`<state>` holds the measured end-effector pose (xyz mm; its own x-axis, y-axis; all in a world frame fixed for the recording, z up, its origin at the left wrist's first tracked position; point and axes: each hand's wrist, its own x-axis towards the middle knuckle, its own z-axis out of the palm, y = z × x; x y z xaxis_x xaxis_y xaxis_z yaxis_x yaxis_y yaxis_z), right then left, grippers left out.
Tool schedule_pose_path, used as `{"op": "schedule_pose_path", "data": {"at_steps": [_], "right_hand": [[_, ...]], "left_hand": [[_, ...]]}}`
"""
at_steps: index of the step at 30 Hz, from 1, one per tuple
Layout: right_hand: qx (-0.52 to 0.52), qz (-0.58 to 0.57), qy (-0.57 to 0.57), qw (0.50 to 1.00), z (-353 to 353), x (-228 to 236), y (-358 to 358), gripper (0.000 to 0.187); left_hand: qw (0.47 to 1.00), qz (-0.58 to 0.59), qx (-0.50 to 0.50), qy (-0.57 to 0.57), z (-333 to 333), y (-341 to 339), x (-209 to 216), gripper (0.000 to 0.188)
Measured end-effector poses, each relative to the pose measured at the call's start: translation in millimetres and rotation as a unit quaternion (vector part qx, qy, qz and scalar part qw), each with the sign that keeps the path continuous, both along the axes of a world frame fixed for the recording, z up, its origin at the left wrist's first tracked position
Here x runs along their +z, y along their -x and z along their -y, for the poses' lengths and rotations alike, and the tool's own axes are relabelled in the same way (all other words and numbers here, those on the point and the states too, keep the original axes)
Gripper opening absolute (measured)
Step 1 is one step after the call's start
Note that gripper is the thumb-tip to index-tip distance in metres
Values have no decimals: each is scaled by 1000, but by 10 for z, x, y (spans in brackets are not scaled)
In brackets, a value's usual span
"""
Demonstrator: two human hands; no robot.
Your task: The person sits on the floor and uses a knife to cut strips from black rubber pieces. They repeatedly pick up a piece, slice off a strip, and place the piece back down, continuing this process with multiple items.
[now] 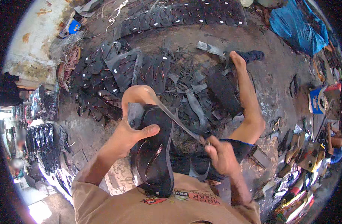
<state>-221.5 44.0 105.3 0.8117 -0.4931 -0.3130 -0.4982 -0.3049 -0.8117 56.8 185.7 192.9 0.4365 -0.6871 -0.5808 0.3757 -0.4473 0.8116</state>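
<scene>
My left hand is closed around the upper end of a black sandal, thumb lying across its face. The sandal stands lengthwise in front of my chest, with thin shiny straps on it. A narrow grey strip stretches from the sandal's upper edge down to my right hand. The fingers of that hand are pinched on the strip's lower end; whether they also hold a small tool I cannot make out. A flat grey scrap shows beside my left fingers, which are partly hidden behind the sandal.
Black sandals lie in rows at the far side, and more sandals are piled at left. Grey offcuts litter the floor between my bent legs. Scissors and a blue box lie at right, a blue plastic sheet far right.
</scene>
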Motion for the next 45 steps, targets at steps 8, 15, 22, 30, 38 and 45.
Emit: {"op": "schedule_pose_path", "data": {"at_steps": [8, 15, 22, 30, 38, 45], "right_hand": [[218, 72, -36, 973, 1010, 396, -1014, 57], [225, 215, -122, 942, 1047, 411, -1299, 65], [-173, 363, -141, 905, 336, 408, -973, 55], [-245, 212, 16, 946, -89, -175, -754, 40], [-216, 39, 70, 973, -661, -292, 213, 26], [-90, 14, 10, 996, -152, 166, 57, 33]], "left_hand": [[993, 44, -106, -40, 182, -207, 4, 63], [991, -17, -135, -10, 322, -357, 194, 63], [904, -83, 91, 409, 568, 370, -516, 76], [890, -125, 324, 294, 1374, 310, -397, 37], [910, -188, 301, 213, 885, 455, -548, 33], [944, -153, 247, 156, 568, 587, -672, 56]]}}
